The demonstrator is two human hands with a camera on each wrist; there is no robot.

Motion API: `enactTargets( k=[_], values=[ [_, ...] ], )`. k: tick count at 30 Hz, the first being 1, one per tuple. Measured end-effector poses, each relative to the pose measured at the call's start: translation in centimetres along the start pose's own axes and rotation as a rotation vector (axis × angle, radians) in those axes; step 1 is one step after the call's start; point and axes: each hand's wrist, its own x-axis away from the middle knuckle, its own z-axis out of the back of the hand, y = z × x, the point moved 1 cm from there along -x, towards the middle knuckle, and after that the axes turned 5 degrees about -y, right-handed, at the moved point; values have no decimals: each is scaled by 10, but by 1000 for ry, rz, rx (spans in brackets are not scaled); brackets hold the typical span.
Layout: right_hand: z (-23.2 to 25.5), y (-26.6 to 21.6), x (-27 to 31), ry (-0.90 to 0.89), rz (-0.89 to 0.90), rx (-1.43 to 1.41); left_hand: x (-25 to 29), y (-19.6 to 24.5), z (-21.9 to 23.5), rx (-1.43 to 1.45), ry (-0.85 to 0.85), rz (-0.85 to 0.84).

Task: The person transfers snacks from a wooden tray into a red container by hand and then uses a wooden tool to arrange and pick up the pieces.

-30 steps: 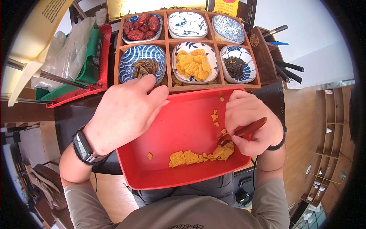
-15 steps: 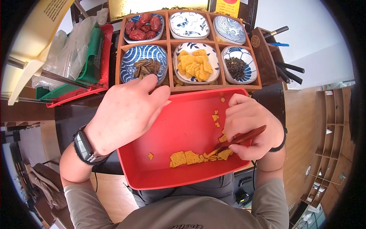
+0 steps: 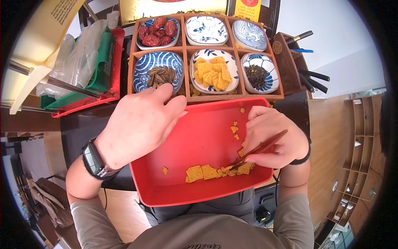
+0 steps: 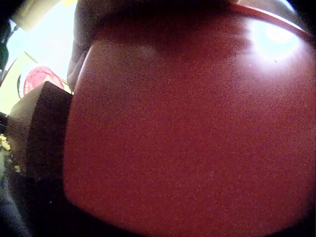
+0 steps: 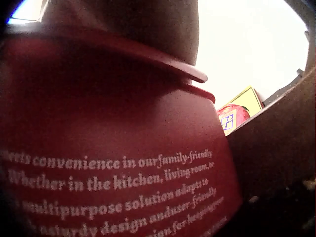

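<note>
A red plastic tub [image 3: 199,141] sits in front of the person's lap. At its far left corner my left hand [image 3: 139,118] grips the rim, fingers curled over the edge; the tub's outer wall [image 4: 192,123] fills the left wrist view. My right hand [image 3: 273,135] holds slim reddish-brown wooden tongs [image 3: 265,143] over the tub's right side. Their tips are down among the yellow chip pieces [image 3: 203,172] lying along the near side. Smaller crumbs [image 3: 235,129] dot the right side, and one bit [image 3: 165,170] lies alone at left.
Behind the tub stands a wooden divided tray [image 3: 186,62] of small dishes: red dates [image 3: 153,35], sunflower seeds [image 3: 161,75], yellow chips [image 3: 212,72], dark tea leaves [image 3: 255,75]. Left is a green and red bin [image 3: 103,66] with plastic bags; right, a wooden holder [image 3: 286,68] with dark sticks.
The tongs swing down and left, their tips moving from the right-hand pile of chips to the row along the near side. The left hand keeps its place on the rim.
</note>
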Motion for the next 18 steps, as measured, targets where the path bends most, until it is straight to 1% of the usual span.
enactTargets(
  k=[3,6,7,10,11,14,15,18],
  values=[
    [2,-1,4,95,-23,-53,0,-1,0,2,-2,-5],
    [-2,-3,9,326,-84,-201,0,0,0,5,-1,1],
    [-3,-3,11,376,-65,-273,1,0,0,6,-1,5],
    [-7,5,15,625,-30,-426,1,0,1,6,-4,3],
    [-6,9,15,677,-5,-382,1,0,1,8,-3,3],
    [1,12,13,770,-18,-368,0,0,1,10,-4,1],
    [3,14,15,784,-28,-305,0,0,2,10,-6,0],
    [3,16,13,896,-73,-298,0,0,2,7,-12,0]
  ],
)
